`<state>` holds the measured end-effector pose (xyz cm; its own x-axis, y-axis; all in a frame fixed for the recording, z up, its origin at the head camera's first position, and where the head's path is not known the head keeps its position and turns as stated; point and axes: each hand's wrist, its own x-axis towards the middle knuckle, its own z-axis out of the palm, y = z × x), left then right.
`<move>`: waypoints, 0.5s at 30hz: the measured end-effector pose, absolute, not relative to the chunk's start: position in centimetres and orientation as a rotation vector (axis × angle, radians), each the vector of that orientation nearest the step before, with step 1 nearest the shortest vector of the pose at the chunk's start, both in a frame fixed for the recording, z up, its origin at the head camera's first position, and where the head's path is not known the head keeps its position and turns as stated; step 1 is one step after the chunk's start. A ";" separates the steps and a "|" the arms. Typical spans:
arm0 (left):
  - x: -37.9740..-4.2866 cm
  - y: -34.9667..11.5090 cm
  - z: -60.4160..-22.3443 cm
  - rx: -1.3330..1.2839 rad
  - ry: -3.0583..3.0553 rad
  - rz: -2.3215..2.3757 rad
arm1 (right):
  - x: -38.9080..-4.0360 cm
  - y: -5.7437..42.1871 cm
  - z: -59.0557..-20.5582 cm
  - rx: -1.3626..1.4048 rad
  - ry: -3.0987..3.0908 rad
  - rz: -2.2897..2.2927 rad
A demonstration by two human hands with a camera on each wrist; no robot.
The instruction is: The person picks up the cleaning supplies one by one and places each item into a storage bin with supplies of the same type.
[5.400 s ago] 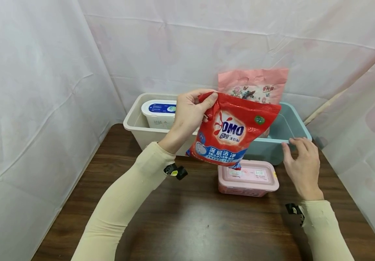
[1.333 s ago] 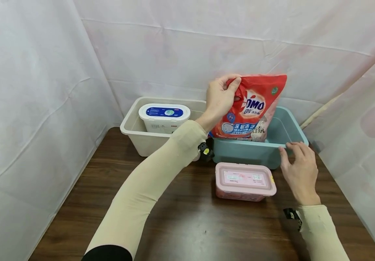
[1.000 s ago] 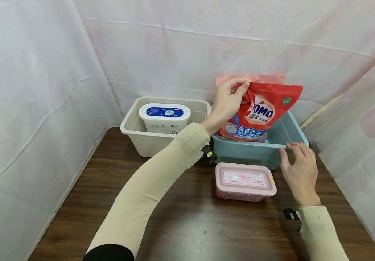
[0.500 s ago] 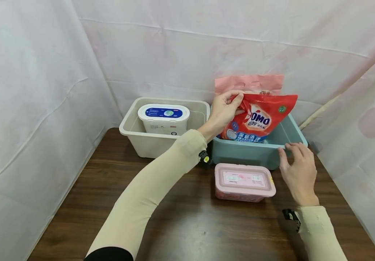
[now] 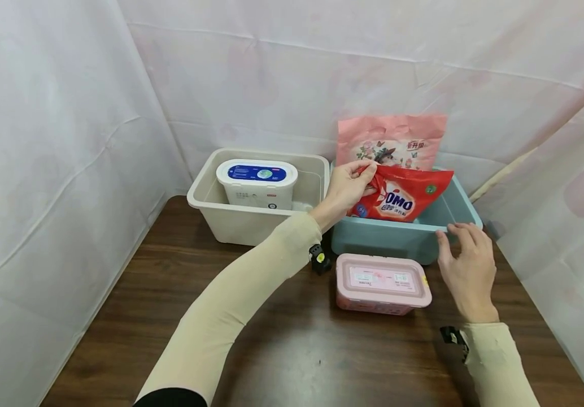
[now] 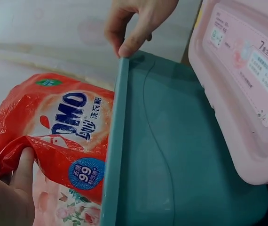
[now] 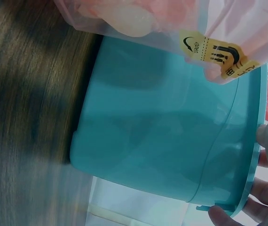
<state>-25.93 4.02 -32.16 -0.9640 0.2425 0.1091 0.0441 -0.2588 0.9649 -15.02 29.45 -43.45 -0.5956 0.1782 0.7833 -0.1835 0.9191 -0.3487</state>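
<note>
My left hand (image 5: 348,186) pinches the upper left corner of a red OMO laundry powder bag (image 5: 399,192). The bag's lower part is inside the teal bin (image 5: 378,240), hidden by the front wall. Behind it in the same bin stands a taller pink bag (image 5: 391,138) with flower prints. At the bin's front right corner, my right hand (image 5: 470,271) holds the rim between thumb and fingers. In the left wrist view, the red bag (image 6: 73,117) shows creases where my thumb and fingers squeeze it.
Left of the teal bin stands a cream bin (image 5: 236,223) holding a white tub (image 5: 258,192) with a blue label. A pink lidded box (image 5: 383,282) lies on the dark wooden table (image 5: 292,350), before the teal bin. White curtains (image 5: 292,79) hang behind and at both sides.
My left hand has carried the red bag from in front of the bins to over the teal bin, then lowered it inside, before the pink bag. My right hand has stayed at the rim.
</note>
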 end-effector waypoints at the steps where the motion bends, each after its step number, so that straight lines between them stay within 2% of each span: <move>1: -25.9 4.0 -32.3 0.354 1.842 2.363 | -15.0 29.4 -43.5 0.003 -2.154 0.498; 15: -26.1 3.5 -34.6 0.258 1.946 2.280 | -15.1 29.4 -43.6 -0.008 -2.155 0.503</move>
<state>-26.13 3.47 -34.63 -0.9766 0.2107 0.0436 0.0099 -0.1584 0.9873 -15.07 29.38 -43.58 -0.5987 0.1876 0.7787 -0.1766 0.9174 -0.3568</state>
